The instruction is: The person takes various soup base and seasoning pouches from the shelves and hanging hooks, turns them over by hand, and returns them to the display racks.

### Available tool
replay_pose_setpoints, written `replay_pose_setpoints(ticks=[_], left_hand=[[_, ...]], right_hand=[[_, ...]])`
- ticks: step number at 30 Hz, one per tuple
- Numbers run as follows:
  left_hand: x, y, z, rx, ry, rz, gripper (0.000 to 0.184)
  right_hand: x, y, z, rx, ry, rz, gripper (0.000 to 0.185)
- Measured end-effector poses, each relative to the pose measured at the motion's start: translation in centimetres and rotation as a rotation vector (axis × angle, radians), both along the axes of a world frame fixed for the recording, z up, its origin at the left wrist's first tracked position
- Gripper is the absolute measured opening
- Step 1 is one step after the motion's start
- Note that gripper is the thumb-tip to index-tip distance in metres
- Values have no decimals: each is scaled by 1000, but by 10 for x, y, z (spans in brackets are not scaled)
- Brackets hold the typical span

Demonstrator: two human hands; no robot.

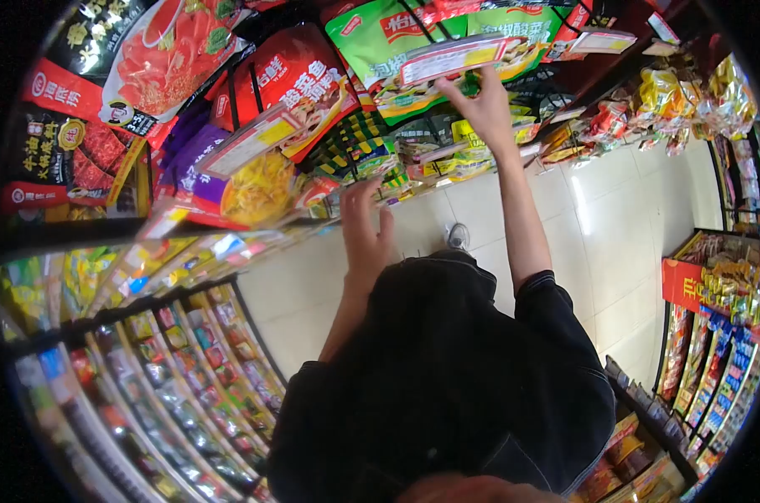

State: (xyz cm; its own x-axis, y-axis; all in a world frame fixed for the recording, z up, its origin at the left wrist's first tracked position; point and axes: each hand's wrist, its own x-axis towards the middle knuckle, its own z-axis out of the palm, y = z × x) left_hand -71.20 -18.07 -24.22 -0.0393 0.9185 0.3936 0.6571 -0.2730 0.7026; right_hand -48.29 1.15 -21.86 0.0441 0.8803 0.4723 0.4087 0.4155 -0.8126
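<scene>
While green bag (pixel 384 42) (12 o'clock) sits unpicked, R hand (pixel 483 113) has fingers spread at price tag (pixel 453 60); L hand (pixel 365 239) loosely bent, no visible grip.

"What finishes reach your screen?"
"I see glossy plastic film on the green packet (pixel 370 49) and the red packet (pixel 292 60)."
"And lower down?"
"The shirt (pixel 447 360) looks like matt cloth; the floor tiles (pixel 623 214), smooth and shiny."

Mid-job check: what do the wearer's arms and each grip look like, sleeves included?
The left sleeve and right sleeve are black and short, leaving the forearms bare. The left grip and right grip are ungloved hands; no watch or bracelet shows.
</scene>
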Motion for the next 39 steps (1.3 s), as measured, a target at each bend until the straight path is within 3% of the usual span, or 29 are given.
replay_pose_setpoints(ticks=[2,5,6,11,15,19,21,22,24,26,29,34,37,38,39], left_hand=[[4,10,-5,29,-9,41,44],[9,21,1,10,-80,84,42],[13,23,7,6,-128,102,42],[7,40,22,23,-492,126,44],[12,48,38,-224,-1009,-330,60],[51,34,43,-283,-995,-363,76],[73,32,46,-205,-970,-234,83],[69,31,31,-340,-1023,-165,88],[56,29,9,-366,-874,-147,78],[58,21,0,-249,-923,-118,51],[40,6,-11,-324,-724,-182,47],[35,-13,-21,-325,-782,-118,42],[35,-18,-19,-349,-733,-157,42],[35,-19,-15,-382,-690,-193,42],[36,-19,-8,-413,-648,-230,43]], right_hand=[[-4,7,-5,24,-30,-83,57],[11,10,12,-36,-246,189,47],[11,-7,37,-138,-136,247,37],[48,-15,34,-388,337,638,33],[82,-39,34,-587,363,724,39],[85,-75,20,-583,456,576,43],[88,-82,16,-502,343,650,42],[88,-84,14,-512,272,679,44],[86,-92,5,-528,189,703,46],[81,-104,-9,-536,163,692,47],[73,-123,-29,-544,163,650,46],[66,-134,-12,-452,-12,712,57],[62,-130,15,-374,306,814,65],[55,-136,29,-455,537,785,64],[55,-133,37,-434,466,794,61]])
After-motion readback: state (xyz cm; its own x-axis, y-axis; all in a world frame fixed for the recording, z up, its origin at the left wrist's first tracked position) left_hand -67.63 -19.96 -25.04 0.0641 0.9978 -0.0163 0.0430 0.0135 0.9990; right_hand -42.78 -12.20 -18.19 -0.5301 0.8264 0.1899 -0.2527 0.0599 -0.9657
